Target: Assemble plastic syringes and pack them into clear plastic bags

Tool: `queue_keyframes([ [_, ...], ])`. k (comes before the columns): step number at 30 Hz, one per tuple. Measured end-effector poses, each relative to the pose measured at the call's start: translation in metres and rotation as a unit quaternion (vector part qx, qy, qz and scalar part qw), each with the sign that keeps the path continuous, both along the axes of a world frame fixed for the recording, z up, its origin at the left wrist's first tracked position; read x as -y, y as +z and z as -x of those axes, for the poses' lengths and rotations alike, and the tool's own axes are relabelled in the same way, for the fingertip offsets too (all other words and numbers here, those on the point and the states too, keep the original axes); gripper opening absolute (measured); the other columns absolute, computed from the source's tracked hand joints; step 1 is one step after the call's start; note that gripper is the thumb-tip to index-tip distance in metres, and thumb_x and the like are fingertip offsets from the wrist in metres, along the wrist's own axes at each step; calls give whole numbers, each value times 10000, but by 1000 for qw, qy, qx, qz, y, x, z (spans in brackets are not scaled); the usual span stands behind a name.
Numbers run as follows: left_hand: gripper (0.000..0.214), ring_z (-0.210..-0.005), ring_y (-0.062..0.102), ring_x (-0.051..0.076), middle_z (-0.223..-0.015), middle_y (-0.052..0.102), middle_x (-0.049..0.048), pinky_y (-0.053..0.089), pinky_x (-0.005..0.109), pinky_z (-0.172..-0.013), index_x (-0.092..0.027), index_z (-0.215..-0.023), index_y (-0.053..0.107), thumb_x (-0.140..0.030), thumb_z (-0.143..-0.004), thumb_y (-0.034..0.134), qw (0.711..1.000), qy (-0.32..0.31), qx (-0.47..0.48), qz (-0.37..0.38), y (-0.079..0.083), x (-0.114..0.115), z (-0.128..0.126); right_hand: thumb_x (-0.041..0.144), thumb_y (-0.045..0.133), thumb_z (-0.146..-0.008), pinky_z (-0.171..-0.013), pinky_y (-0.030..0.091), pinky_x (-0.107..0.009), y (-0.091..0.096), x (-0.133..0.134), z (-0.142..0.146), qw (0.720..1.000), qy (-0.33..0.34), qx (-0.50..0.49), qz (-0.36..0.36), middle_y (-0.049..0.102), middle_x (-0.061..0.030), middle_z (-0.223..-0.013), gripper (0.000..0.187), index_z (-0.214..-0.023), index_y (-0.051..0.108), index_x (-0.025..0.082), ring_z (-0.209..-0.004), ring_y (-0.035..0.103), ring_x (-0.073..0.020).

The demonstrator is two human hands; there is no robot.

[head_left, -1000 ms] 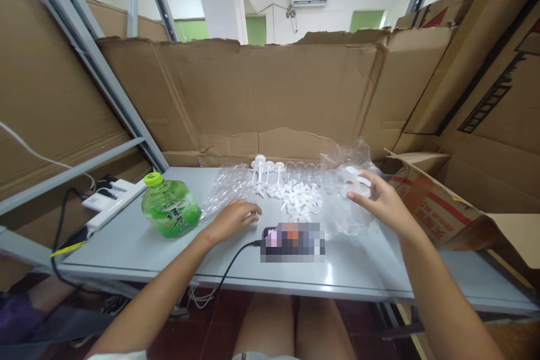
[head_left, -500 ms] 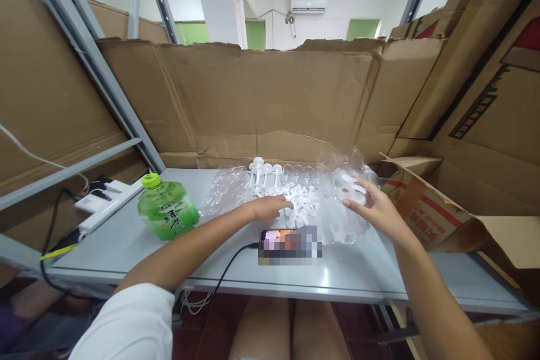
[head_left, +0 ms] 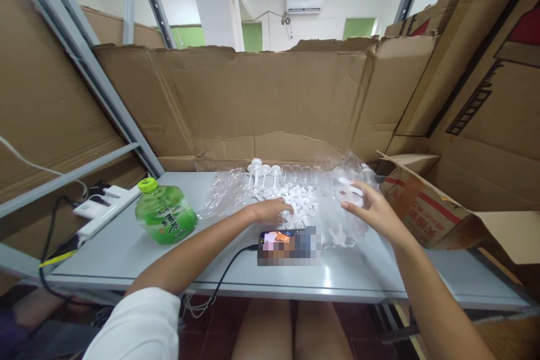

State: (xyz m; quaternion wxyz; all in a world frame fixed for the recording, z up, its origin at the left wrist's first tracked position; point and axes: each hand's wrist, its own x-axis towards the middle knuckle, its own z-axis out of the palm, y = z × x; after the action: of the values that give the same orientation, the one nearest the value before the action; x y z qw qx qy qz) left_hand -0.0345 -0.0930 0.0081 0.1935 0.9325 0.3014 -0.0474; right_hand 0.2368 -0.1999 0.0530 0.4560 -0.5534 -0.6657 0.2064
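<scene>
Your left hand (head_left: pixel 270 211) lies palm down at the near left edge of the pile of small white pieces (head_left: pixel 304 202), its fingers bent in among them; the fingertips are partly hidden, so I cannot tell whether they have closed on one. Your right hand (head_left: pixel 371 202), at the other side of the pile, grips a white holed piece (head_left: pixel 351 198) between thumb and fingers, raised in front of a crumpled clear plastic bag (head_left: pixel 358 226) that spreads around and beneath it. Between your two hands the pile sits on the grey table (head_left: pixel 358 273), its pieces heaped loosely and pointing every way. Just behind it you have several white plunger-like parts (head_left: pixel 275 175) standing upright on its left, and next to them a row of clear ribbed containers (head_left: pixel 296 173). More clear plastic film (head_left: pixel 228 187) lies to the left of those plungers. Nearer to you, in front of the pile, a phone (head_left: pixel 274 238) lies lengthwise with its screen lit and partly blurred, a black cable (head_left: pixel 229 265) running from its left end over the table edge. Farther out on your left stand a green bottle (head_left: pixel 166 216) and, beyond it, a white power strip (head_left: pixel 107 211); on your right there is a cardboard box (head_left: pixel 426 206), and a cardboard wall (head_left: pixel 261 101) closes off the back.
</scene>
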Motion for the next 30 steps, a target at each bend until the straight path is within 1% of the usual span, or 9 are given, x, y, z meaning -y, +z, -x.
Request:
queue_keyframes([
  [4, 307, -960, 552, 204, -1062, 526, 74, 407, 286, -835, -229, -1062, 575, -194, -764, 514, 1000, 9, -15, -17, -2, 4, -6, 461, 648, -691, -920, 423, -461, -5, -2, -2, 1000, 2, 12, -8, 576, -103, -1160, 515, -1124, 500, 224, -1068, 549, -292],
  [12, 327, -970, 548, 235, -1064, 551, 102, 408, 323, -846, -176, -1074, 552, -158, -756, 479, 998, 55, 6, -44, -4, 11, -7, 464, 638, -700, -904, 434, -435, -8, -3, 0, 1000, 14, 9, -1, 592, -95, -1148, 494, -1112, 506, 226, -1044, 566, -276],
  [15, 317, -992, 535, 235, -1069, 563, 105, 401, 326, -862, -161, -1067, 543, -168, -759, 468, 996, 69, 27, -52, -3, 13, -4, 467, 635, -701, -901, 436, -429, -7, -3, 1, 1000, 15, 12, 2, 584, -97, -1166, 505, -1122, 500, 224, -1055, 559, -276],
  [18, 286, -926, 555, 220, -1034, 585, 89, 422, 313, -813, -165, -1030, 553, -201, -753, 491, 995, 77, 43, -54, 3, 14, 1, 477, 628, -703, -892, 444, -431, -4, -2, 1, 1000, 10, 26, 9, 568, -98, -1185, 511, -1129, 500, 224, -1052, 558, -280],
  [20, 260, -838, 575, 193, -991, 600, 71, 438, 295, -758, -170, -1007, 554, -229, -760, 502, 992, 84, 80, -38, 13, 15, 6, 481, 627, -701, -882, 453, -430, 1, -1, 0, 999, 6, 43, 18, 566, -99, -1184, 512, -1125, 504, 222, -1051, 558, -285],
  [22, 249, -752, 584, 158, -951, 605, 52, 447, 275, -702, -175, -1010, 537, -260, -779, 500, 980, 107, 167, -4, 29, 17, 12, 479, 630, -697, -892, 449, -436, 6, 1, 0, 998, 10, 66, 21, 571, -97, -1176, 504, -1117, 518, 223, -1063, 550, -291],
  [26, 263, -735, 586, 129, -831, 587, 22, 451, 247, -665, -189, -1059, 475, -298, -821, 490, 906, 151, 394, 31, 74, 29, 23, 472, 634, -694, -905, 445, -442, 16, 5, 0, 993, 42, 106, 7, 583, -81, -1173, 498, -1125, 542, 241, -1084, 538, -301],
  [28, 249, -746, 579, 111, -820, 579, 13, 455, 248, -707, -195, -1057, 463, -282, -827, 499, 861, 127, 492, 34, 95, 38, 23, 469, 632, -699, -891, 460, -428, 19, 6, 3, 992, 58, 114, 3, 576, -75, -1191, 505, -1144, 538, 251, -1093, 534, -303],
  [30, 249, -728, 570, 95, -817, 574, 13, 457, 248, -719, -193, -1055, 474, -264, -821, 519, 845, 94, 525, 36, 111, 46, 18, 466, 630, -704, -890, 462, -420, 20, 7, 7, 990, 70, 122, 1, 568, -74, -1207, 511, -1159, 529, 256, -1100, 531, -302],
])
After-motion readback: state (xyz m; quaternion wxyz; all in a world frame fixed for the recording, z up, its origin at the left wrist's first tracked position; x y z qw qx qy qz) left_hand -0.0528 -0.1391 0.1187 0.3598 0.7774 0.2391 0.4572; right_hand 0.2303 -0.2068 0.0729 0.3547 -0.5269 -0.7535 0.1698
